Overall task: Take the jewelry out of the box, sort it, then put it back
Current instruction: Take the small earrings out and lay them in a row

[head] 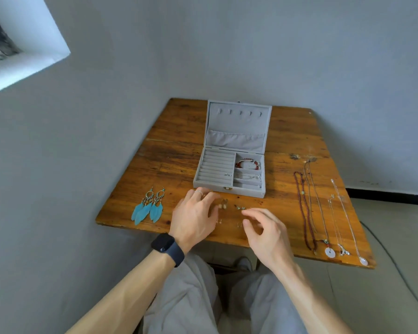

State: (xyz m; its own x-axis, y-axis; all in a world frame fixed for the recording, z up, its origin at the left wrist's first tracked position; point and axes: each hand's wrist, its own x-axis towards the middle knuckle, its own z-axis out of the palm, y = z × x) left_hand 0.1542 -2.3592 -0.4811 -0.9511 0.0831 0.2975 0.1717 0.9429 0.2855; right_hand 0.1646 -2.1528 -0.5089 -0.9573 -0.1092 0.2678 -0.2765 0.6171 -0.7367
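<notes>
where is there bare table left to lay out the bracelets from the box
Bare wood lies left of the jewelry box, behind the feather earrings, and in the strip between the box and the necklaces; both sides of its open lid are bare too. Crowded: the front edge, where small earrings lie between the left hand and right hand, and the necklaces' side.

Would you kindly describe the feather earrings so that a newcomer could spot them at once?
Start at the wooden table with the open grey jewelry box. Near the table's front edge, left of the left hand, lies a pair of earrings. Unlike the tiny earrings nearby, they are large, with turquoise feathers.
</notes>
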